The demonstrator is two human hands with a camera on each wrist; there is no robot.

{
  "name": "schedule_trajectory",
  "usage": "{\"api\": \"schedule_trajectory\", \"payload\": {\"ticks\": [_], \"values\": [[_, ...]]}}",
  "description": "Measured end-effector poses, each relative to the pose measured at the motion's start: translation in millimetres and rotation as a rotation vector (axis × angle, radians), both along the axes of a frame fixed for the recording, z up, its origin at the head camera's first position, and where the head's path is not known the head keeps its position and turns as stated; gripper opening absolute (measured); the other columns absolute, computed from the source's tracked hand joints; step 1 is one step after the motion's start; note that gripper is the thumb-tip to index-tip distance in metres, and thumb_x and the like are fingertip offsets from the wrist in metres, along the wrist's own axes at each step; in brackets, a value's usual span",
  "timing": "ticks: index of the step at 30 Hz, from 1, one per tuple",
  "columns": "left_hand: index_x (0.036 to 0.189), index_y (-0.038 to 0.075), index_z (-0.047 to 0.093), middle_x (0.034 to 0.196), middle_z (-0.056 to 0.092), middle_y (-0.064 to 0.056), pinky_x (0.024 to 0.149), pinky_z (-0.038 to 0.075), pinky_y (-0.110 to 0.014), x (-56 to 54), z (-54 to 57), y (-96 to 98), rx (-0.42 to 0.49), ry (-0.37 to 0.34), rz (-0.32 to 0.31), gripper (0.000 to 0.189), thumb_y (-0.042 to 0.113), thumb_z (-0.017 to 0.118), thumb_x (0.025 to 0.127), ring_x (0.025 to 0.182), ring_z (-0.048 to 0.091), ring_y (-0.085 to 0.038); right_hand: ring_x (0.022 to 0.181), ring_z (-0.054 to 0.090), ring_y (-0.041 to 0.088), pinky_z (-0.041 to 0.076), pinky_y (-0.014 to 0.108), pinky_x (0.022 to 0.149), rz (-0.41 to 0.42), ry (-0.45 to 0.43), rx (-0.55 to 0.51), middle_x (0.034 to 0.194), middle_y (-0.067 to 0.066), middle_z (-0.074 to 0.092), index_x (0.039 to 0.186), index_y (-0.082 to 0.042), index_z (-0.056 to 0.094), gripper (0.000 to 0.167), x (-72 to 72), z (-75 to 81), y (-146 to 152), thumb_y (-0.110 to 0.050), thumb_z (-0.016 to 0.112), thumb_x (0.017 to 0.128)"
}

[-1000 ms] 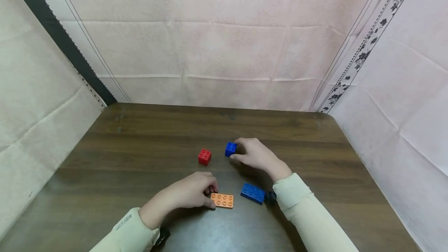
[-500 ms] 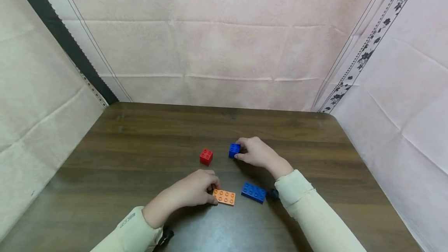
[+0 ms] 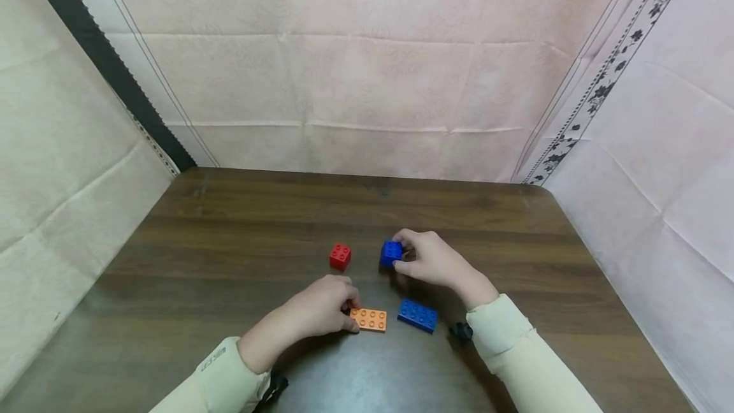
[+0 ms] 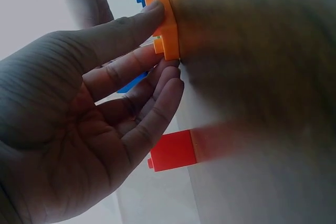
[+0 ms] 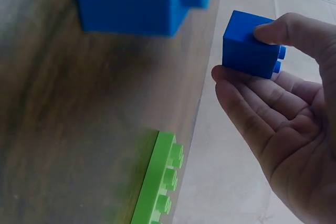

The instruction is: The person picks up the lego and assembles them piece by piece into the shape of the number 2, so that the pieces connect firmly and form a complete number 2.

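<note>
My left hand (image 3: 321,306) pinches the left end of a flat orange toy building brick (image 3: 369,319) between thumb and fingers. In the left wrist view the thumb lies on the studded face of the orange brick (image 4: 171,35). My right hand (image 3: 438,263) holds a small square blue brick (image 3: 391,252); its thumb and fingertips press opposite sides of the blue brick (image 5: 247,45) in the right wrist view. That brick appears raised off the table. Between the hands, nearer the person, lies a longer blue brick (image 3: 417,316).
A small red brick (image 3: 340,257) stands left of the held blue one. A green studded brick (image 5: 155,179) shows only in the right wrist view. Pale cloth hangs (image 3: 355,81) behind and beside the brown wooden table (image 3: 258,222).
My right hand has moved right and a little nearer the person with the small blue brick. The orange brick and left hand have shifted slightly away from the person.
</note>
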State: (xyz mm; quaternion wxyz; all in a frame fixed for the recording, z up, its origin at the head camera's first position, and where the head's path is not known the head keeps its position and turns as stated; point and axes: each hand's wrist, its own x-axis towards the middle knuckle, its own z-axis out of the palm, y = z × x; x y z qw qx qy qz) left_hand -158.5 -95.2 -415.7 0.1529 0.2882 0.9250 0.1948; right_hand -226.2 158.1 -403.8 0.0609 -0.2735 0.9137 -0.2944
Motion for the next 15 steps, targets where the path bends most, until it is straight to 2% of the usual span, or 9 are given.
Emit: {"api": "schedule_trajectory", "payload": {"ticks": [9, 15], "values": [[0.097, 0.017, 0.073, 0.087, 0.056, 0.008, 0.071, 0.047, -0.029, 1.6, 0.5, -0.2, 0.001, -0.011, -0.001, 0.025, 0.032, 0.085, 0.082, 0.077, 0.051, -0.008, 0.097, 0.07, 0.019, 0.057, 0.039, 0.084, 0.092, -0.01, -0.025, 0.111, 0.005, 0.071, 0.129, -0.012, 0.061, 0.041, 16.2, 1.3, -1.3, -0.021, 0.074, 0.091], [0.1, 0.016, 0.071, 0.089, 0.057, 0.008, 0.073, 0.049, -0.03, 0.7, 1.5, -1.3, 0.008, -0.026, 0.007, 0.027, 0.031, 0.085, 0.081, 0.08, 0.053, -0.008, 0.099, 0.068, 0.014, 0.057, 0.036, 0.083, 0.096, -0.01, -0.033, 0.111, 0.003, 0.071, 0.124, -0.013, 0.061, 0.037, 23.0, 5.6, -3.2, -0.02, 0.075, 0.091]]}}
